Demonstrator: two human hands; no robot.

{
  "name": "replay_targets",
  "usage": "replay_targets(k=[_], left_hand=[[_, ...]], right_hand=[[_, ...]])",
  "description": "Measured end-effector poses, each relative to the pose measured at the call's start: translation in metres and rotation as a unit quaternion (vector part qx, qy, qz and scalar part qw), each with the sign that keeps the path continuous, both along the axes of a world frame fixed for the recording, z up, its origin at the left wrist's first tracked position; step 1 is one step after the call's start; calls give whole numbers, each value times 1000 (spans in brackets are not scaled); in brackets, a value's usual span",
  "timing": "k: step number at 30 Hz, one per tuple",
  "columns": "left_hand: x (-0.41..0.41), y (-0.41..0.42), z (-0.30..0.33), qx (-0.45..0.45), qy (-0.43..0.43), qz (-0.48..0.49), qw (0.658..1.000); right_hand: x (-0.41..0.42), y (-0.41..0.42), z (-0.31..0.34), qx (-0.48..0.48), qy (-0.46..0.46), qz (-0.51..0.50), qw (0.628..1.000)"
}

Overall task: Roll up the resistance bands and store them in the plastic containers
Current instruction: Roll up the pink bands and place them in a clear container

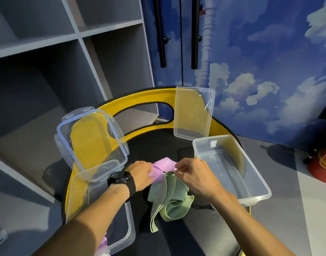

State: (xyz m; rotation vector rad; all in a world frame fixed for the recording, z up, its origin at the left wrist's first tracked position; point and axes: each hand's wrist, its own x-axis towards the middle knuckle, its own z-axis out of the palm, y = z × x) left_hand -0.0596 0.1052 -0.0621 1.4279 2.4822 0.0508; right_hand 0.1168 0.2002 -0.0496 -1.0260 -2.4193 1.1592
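A pink resistance band [163,166] lies on the black surface between my hands. My left hand [141,174], with a black watch on the wrist, grips its left end, fingers curled around it. My right hand [193,172] pinches the band's right edge. A loose green band [168,198] lies crumpled just below the pink one. An open clear container [250,182] stands to the right. Another clear container [129,235] stands at the left under my left forearm, with something pink at its bottom corner.
A clip-lock lid [92,145] leans on the left container. A plain clear lid [193,113] stands upright at the back. The black surface has a yellow rim [140,97]. Grey shelves are at left, a cloud-print wall behind, a red object [321,172] on the floor at right.
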Motion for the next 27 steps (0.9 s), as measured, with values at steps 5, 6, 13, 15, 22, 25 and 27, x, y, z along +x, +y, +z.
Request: replay_targets(k=[5,6,13,15,22,25,27], left_hand=[[2,-3,37,83,-38,-25,995],[3,-2,46,95,-37,-35,994],[4,-3,92,169,-73,-59,981],[4,-6,105,182,-89,-65,977],[-2,-20,145,257,-89,-47,961],[-3,-24,157,294,-44,-66,953],[-3,-25,165,318,-42,-78,944]], right_hand=[[-8,-8,7,-73,71,24,995],[-10,-11,10,-104,94,39,989],[-30,-16,33,-229,226,47,946],[-34,-15,44,-229,238,62,942],[-47,-18,91,-206,281,97,932],[-57,-20,107,-218,330,73,915],[-64,-20,116,-210,350,52,911]])
